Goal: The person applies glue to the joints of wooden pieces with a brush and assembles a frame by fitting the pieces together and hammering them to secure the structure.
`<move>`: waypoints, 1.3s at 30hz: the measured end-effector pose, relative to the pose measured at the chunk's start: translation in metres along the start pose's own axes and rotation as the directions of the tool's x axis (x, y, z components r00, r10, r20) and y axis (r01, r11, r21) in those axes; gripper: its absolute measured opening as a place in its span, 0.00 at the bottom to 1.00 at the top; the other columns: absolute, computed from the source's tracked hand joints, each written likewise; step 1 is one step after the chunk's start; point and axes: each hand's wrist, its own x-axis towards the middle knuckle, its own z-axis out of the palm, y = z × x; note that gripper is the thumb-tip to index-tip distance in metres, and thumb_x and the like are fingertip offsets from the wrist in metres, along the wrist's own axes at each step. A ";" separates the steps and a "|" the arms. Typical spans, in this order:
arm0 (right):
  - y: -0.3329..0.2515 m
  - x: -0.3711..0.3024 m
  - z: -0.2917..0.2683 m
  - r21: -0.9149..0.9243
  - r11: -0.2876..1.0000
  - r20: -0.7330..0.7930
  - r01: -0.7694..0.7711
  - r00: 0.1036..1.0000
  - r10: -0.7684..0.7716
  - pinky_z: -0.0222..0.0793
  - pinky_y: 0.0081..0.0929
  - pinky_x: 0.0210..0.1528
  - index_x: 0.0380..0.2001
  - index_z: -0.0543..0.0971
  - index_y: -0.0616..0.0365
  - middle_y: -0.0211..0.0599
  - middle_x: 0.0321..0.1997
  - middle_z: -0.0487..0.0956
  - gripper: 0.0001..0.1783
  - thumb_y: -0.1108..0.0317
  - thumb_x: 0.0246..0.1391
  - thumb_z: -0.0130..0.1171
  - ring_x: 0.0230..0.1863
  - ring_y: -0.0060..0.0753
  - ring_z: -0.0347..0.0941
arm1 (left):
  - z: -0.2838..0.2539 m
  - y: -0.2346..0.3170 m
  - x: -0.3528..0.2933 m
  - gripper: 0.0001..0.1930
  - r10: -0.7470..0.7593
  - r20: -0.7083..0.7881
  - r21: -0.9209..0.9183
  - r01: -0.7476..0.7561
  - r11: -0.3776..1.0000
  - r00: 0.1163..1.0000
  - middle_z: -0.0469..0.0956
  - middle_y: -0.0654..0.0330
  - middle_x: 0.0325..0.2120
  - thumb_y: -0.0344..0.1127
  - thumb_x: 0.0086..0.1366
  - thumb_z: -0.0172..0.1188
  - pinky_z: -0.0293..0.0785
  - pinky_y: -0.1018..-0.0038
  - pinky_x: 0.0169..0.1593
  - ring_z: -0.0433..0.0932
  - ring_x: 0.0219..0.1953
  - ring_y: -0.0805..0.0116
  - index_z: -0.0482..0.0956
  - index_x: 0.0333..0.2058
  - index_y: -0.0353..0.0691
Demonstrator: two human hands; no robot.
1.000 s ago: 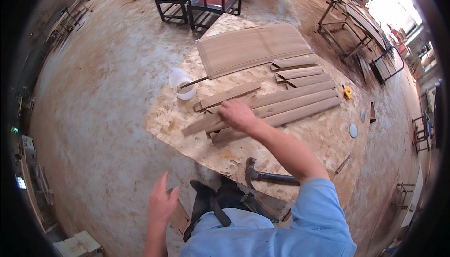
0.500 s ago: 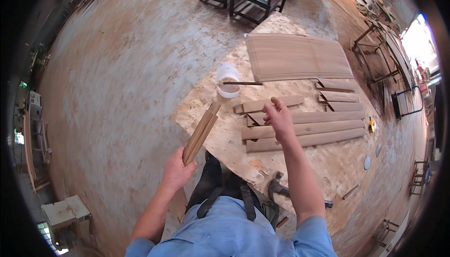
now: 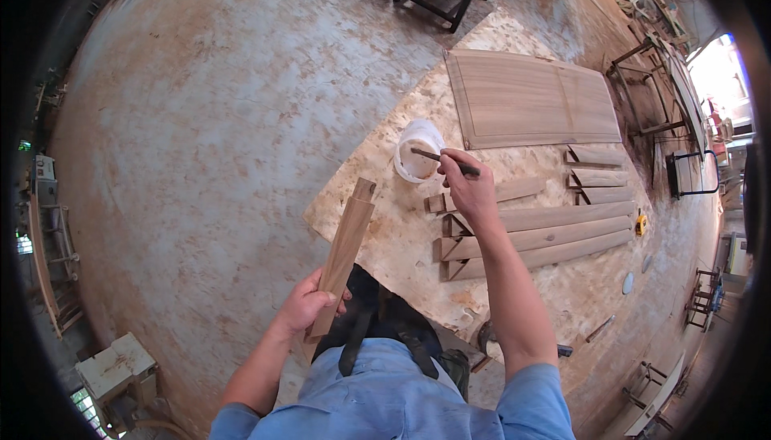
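My left hand point(image 3: 312, 303) grips the lower end of a wooden rail point(image 3: 347, 241), held tilted beside the table's near left edge. A narrower tongue forms the rail's upper end. In my right hand point(image 3: 469, 186) is a dark stick point(image 3: 461, 166), pinched near its outer end; the other end dips into a white plastic tub point(image 3: 418, 152) with a pale brownish substance inside. Whether the stick has bristles at its tip is hidden in the tub. Just under my right wrist lie several mitred wooden strips point(image 3: 554, 238), partly covered by my forearm. A shorter wooden piece point(image 3: 520, 189) lies above them.
A large flat wooden panel point(image 3: 534, 99) lies on the far part of the worktable point(image 3: 365, 179). Short mitred pieces point(image 3: 601, 177) sit below it. A hammer point(image 3: 487, 336) is partly behind my forearm. A yellow tape measure point(image 3: 641, 225) rests at the right edge; dark chairs point(image 3: 438, 6) stand beyond.
My right hand has come down to the tub and taken hold of the stick. The rail in my left hand has turned more upright, its broad face showing. The view has shifted slightly.
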 end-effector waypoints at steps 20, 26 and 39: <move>-0.014 -0.025 -0.049 0.718 0.679 -0.110 -0.157 0.936 0.333 0.67 0.23 0.12 0.34 0.70 0.61 0.40 0.19 0.76 0.21 0.51 0.65 0.48 0.15 0.31 0.71 | 0.016 0.010 0.001 0.20 -0.114 0.069 -0.096 0.120 0.988 0.991 0.77 0.52 0.31 0.40 0.65 0.48 0.75 0.69 0.34 0.76 0.27 0.64 0.66 0.50 0.31; -0.030 -0.068 -0.050 0.679 0.717 -0.031 -0.159 0.969 0.244 0.65 0.22 0.11 0.34 0.70 0.60 0.41 0.18 0.75 0.18 0.54 0.65 0.49 0.14 0.31 0.71 | 0.032 0.003 -0.002 0.20 -0.111 0.102 -0.054 0.117 0.992 0.989 0.77 0.52 0.31 0.41 0.66 0.47 0.76 0.70 0.34 0.77 0.27 0.65 0.67 0.50 0.32; -0.025 -0.115 -0.071 0.596 0.788 0.007 -0.151 0.983 0.183 0.66 0.21 0.12 0.34 0.74 0.62 0.42 0.20 0.78 0.13 0.61 0.63 0.54 0.16 0.30 0.74 | 0.053 -0.011 -0.029 0.18 -0.113 0.165 0.002 0.115 0.993 0.980 0.77 0.52 0.30 0.40 0.67 0.45 0.76 0.70 0.33 0.77 0.26 0.66 0.67 0.49 0.32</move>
